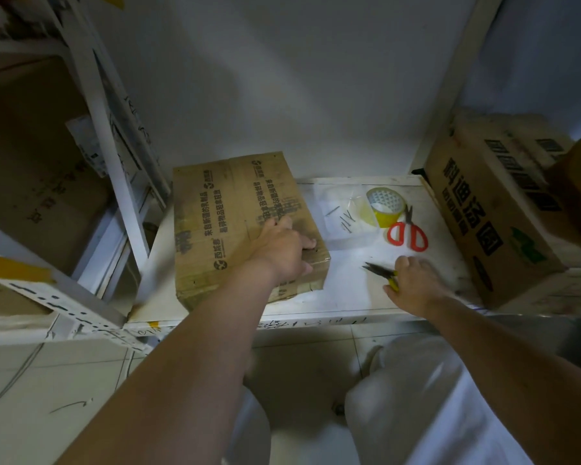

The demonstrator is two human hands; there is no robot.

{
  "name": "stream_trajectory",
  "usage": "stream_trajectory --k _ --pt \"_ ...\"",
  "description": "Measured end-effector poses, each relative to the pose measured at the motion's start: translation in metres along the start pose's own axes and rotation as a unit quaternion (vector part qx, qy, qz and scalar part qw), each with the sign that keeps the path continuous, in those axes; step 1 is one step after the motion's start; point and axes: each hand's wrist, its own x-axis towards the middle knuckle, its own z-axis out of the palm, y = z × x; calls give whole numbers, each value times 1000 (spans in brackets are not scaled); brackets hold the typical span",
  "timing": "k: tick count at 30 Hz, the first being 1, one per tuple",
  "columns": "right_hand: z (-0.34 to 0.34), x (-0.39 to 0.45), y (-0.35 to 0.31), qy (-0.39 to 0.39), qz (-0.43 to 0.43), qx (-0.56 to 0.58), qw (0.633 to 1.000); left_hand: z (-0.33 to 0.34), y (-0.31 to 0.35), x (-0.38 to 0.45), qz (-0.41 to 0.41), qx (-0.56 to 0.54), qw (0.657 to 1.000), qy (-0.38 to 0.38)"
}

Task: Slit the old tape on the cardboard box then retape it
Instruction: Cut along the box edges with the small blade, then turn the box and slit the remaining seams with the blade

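A printed cardboard box (pixel 228 223) lies flat on a white shelf (pixel 356 297), worn tape across its top. My left hand (pixel 282 250) grips the box's near right corner, fingers curled over the edge. To the right, my right hand (pixel 413 280) holds small yellow-handled snips (pixel 381 271) just above the shelf, their dark blades pointing left toward the box and apart from it. A roll of yellow tape (pixel 383 204) stands at the back of the shelf. Red-handled scissors (pixel 407 231) lie beside the roll.
A larger printed carton (pixel 483 209) stands at the shelf's right end. A clear plastic bag with a few nails (pixel 341 216) lies between box and tape. White rack posts (pixel 114 152) and stored cartons fill the left. Tiled floor and my light-trousered knees are below.
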Motion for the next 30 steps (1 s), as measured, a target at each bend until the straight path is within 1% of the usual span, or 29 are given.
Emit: stream_trajectory --k 4,10,13,15,16,18,20,22,24,25,27,29,30 --pt "8 3 2 13 20 0 1000 0 1 0 -3 5 1000 -4" --pt "17 4 3 36 20 -77 996 -1 2 -1 -7 -7 1000 -4" --pt "17 3 1 20 25 -114 993 -1 2 -3 -10 -13 1000 -3" --pt "14 2 -3 19 33 -117 992 -1 2 -4 -9 -7 1000 3" --pt "11 2 -6 31 32 -103 994 -1 2 -4 -8 0 1000 6" --pt "3 4 -17 56 13 -46 997 0 2 -6 -7 8 1000 8" --pt "-7 8 -36 58 -8 44 997 0 0 -10 -11 -14 1000 13" --pt "-16 14 -56 28 -6 135 990 3 -5 -13 -19 -37 999 26" --pt "-28 16 -78 -34 7 202 979 5 -14 -23 -56 -28 996 71" --pt "-32 16 -88 -75 21 240 968 5 -19 -28 -95 -18 990 102" --pt "-37 16 -103 -139 57 334 931 6 -33 -39 -202 -5 968 149" --pt "-36 16 -111 -162 111 431 881 7 -50 -52 -296 -22 944 145" --pt "-36 15 -112 -174 139 475 852 9 -59 -57 -323 -40 936 131"
